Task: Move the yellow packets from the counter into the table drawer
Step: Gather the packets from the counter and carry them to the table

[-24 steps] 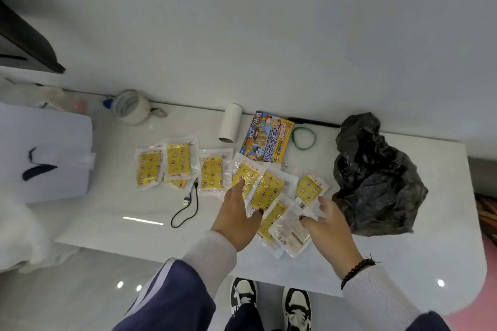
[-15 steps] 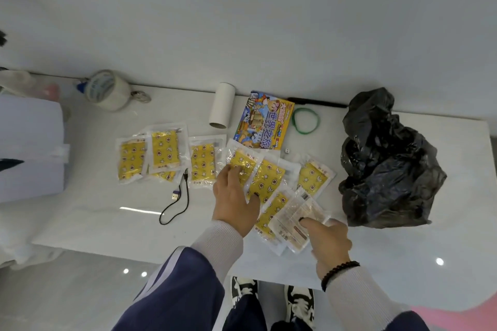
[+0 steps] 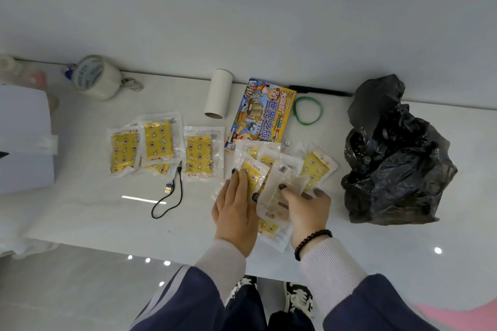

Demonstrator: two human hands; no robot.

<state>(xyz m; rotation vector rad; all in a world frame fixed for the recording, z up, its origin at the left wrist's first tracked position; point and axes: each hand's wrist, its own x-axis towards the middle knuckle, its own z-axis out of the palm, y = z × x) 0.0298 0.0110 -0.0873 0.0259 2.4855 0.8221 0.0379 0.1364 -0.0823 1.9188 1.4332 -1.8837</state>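
On the white counter (image 3: 80,212) the yellow packets lie in two groups. Four sit to the left, overlapping one another: one at the far left (image 3: 123,152), one tilted on top of it (image 3: 158,140), one mostly hidden beneath (image 3: 158,168), and one just to the right (image 3: 200,153). The rest form a loose heap (image 3: 313,168) in the middle, under and around both hands.

The left hand (image 3: 235,209) lies flat with straight fingers pressed on a packet (image 3: 252,173) at the left side of the heap. The right hand (image 3: 306,209) has its fingers curled round a pale packet (image 3: 278,196) turned face down, thumb on top, lifted a little over the others. A dark bead bracelet (image 3: 312,242) circles that wrist.

Behind the heap lies a colourful game box (image 3: 262,113), touching the packets at its near edge, with a small die (image 3: 287,142) beside it. A cardboard tube (image 3: 218,97), a green rubber band (image 3: 308,110) and a roll of tape (image 3: 96,76) sit near the wall. A crumpled black bag (image 3: 395,158) stands to the right, and a black cable (image 3: 172,193) lies near the left group.
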